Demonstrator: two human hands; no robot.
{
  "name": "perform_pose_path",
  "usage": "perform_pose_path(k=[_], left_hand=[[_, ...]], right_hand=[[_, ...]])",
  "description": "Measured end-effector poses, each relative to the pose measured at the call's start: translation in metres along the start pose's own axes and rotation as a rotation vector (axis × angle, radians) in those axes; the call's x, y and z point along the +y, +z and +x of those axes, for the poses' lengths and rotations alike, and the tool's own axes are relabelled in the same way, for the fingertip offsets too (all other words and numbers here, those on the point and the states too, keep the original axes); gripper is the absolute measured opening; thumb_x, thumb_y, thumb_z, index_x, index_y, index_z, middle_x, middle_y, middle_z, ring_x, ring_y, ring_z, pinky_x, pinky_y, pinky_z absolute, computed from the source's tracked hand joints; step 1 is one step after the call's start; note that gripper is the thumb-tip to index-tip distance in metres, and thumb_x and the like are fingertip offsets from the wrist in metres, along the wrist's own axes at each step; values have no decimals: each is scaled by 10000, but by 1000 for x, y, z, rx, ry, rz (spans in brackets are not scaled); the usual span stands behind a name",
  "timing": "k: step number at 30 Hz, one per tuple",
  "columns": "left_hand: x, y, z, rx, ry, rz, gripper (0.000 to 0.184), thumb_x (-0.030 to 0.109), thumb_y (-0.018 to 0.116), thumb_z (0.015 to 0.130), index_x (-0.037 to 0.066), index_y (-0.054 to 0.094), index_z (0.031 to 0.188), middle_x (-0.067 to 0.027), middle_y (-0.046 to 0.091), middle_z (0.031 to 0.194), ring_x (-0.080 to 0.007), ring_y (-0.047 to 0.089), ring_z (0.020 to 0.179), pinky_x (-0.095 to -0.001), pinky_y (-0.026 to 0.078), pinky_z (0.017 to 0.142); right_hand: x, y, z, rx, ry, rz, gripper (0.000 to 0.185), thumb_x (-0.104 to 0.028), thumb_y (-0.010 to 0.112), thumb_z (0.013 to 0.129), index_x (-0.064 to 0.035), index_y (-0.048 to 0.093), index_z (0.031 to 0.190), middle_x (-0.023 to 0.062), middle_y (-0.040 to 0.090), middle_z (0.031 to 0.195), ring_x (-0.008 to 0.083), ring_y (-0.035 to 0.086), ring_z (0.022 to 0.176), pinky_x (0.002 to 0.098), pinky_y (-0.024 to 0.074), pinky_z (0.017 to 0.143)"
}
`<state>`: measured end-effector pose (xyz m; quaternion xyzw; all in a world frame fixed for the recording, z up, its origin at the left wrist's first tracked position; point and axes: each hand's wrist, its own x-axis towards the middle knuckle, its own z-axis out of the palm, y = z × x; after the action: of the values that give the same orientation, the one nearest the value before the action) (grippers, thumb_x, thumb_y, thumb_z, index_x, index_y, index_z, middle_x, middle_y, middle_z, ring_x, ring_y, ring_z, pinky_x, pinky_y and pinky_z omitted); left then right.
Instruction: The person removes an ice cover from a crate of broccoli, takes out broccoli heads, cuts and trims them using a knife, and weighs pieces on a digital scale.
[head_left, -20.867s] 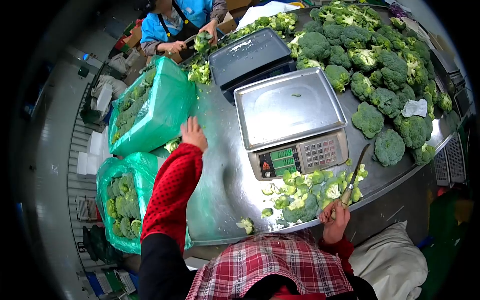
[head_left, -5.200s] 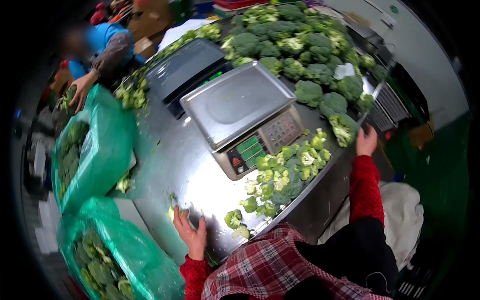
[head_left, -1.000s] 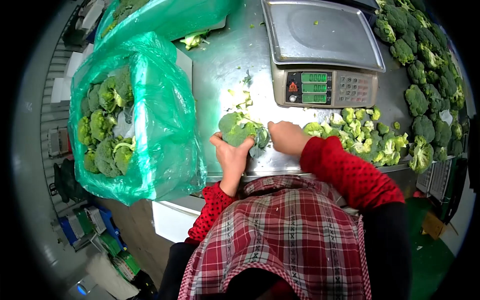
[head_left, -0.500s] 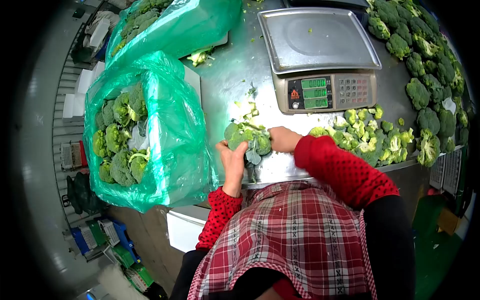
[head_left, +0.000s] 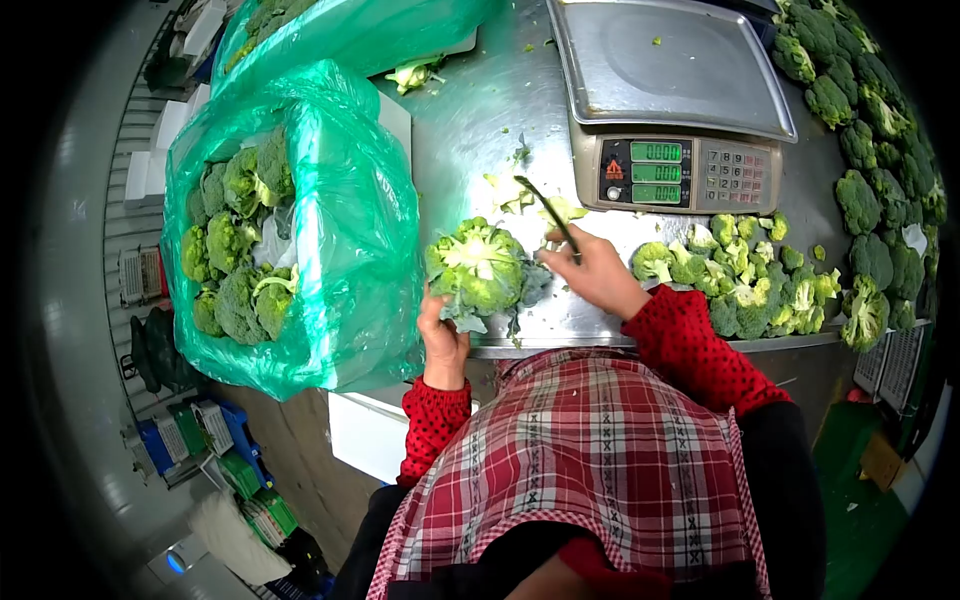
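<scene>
My left hand [head_left: 441,335] grips a broccoli head [head_left: 478,262] from its lower left, with the pale cut stem side facing up. Loose leaves hang at its right and lower edges. My right hand [head_left: 594,271] is closed on a slim dark knife [head_left: 548,212], which points up and to the left over the table. The fingertips of that hand are close to the broccoli's right side. Pale stem trimmings [head_left: 512,190] lie just beyond the broccoli.
A green-bag-lined box [head_left: 352,290] of broccoli stands left, with another green bag [head_left: 400,40] behind it. A digital scale [head_left: 690,170] sits on the metal table [head_left: 470,130]. Cut florets [head_left: 755,285] lie below the scale; whole broccoli heads [head_left: 870,200] are piled at right.
The broccoli has turned so its stem side faces up. My right hand has moved away from it to the right, and the knife now shows raised. The camera view has shifted slightly.
</scene>
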<state>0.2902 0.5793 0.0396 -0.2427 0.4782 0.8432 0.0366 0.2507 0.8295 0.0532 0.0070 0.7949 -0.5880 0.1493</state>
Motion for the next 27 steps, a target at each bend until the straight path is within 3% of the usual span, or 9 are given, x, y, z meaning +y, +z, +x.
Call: perform_pose_path(k=[4, 6, 8, 10, 12, 15, 16, 22, 27], left_hand=[[25, 41, -14, -116, 107, 114, 724, 195, 596, 672, 10, 392, 1341, -139, 572, 1200, -284, 595, 1073, -390, 483, 954], [31, 46, -17, -92, 144, 116, 752, 168, 622, 634, 4, 386, 1329, -149, 559, 1202, -300, 587, 1084, -393, 473, 965], [34, 47, -15, -106, 448, 519, 748, 106, 652, 607, -14, 398, 1301, -153, 552, 1211, -291, 576, 1092, -382, 464, 966], [33, 45, -13, -114, 515, 614, 762, 66, 702, 592, -28, 387, 1279, -167, 524, 1228, -270, 569, 1082, -375, 459, 959], [25, 44, -11, 3, 917, 1247, 792, 94, 751, 594, -24, 365, 1276, -180, 489, 1233, -253, 552, 1086, -380, 458, 955], [26, 45, -18, 1, 652, 925, 853, 124, 791, 572, -10, 340, 1282, -178, 465, 1218, -262, 519, 1134, -395, 444, 972], [25, 50, -21, -3, 564, 724, 862, 134, 795, 563, -7, 339, 1281, -172, 467, 1209, -267, 511, 1144, -398, 442, 973], [34, 55, -29, -111, 565, 814, 866, 153, 791, 557, -5, 340, 1278, -155, 468, 1189, -257, 537, 1092, -393, 445, 973], [29, 54, -23, -253, 734, 1042, 877, 143, 796, 532, -4, 370, 1284, -179, 506, 1235, -282, 541, 1138, -408, 445, 981]], right_hand=[[-28, 7, 3, 32, -298, 2, 616, -399, 733, 830, 45, 545, 1214, 108, 627, 691, 270, 626, 611, 363, 511, 619], [-49, -7, 1, -340, 316, 335, 581, -374, 725, 839, 50, 561, 1201, 93, 620, 662, 236, 598, 533, 351, 493, 541], [-49, -9, -6, -361, 329, 302, 450, -322, 707, 849, 60, 629, 1074, 114, 622, 644, 208, 570, 478, 348, 462, 486], [-46, -8, -19, -163, -118, 63, 340, -274, 690, 853, 58, 672, 924, 147, 620, 642, 206, 582, 503, 354, 464, 509], [-75, -12, -37, -203, -233, 190, 352, -278, 731, 814, 38, 697, 966, 175, 625, 668, 232, 630, 616, 357, 489, 599], [-52, -8, -17, -21, -257, 15, 519, -378, 804, 745, 55, 688, 1006, 131, 619, 662, 205, 625, 627, 329, 488, 603], [-45, -10, -13, -129, -32, -19, 483, -377, 810, 748, 56, 682, 919, 100, 592, 630, 165, 590, 586, 325, 463, 550], [-59, -13, -9, -415, 296, 433, 387, -310, 791, 797, 11, 587, 726, 25, 520, 559, 109, 476, 466, 306, 381, 422], [-49, -11, -15, -331, 119, 246, 229, -179, 640, 787, 48, 618, 765, 59, 532, 557, 115, 517, 510, 313, 416, 460]])
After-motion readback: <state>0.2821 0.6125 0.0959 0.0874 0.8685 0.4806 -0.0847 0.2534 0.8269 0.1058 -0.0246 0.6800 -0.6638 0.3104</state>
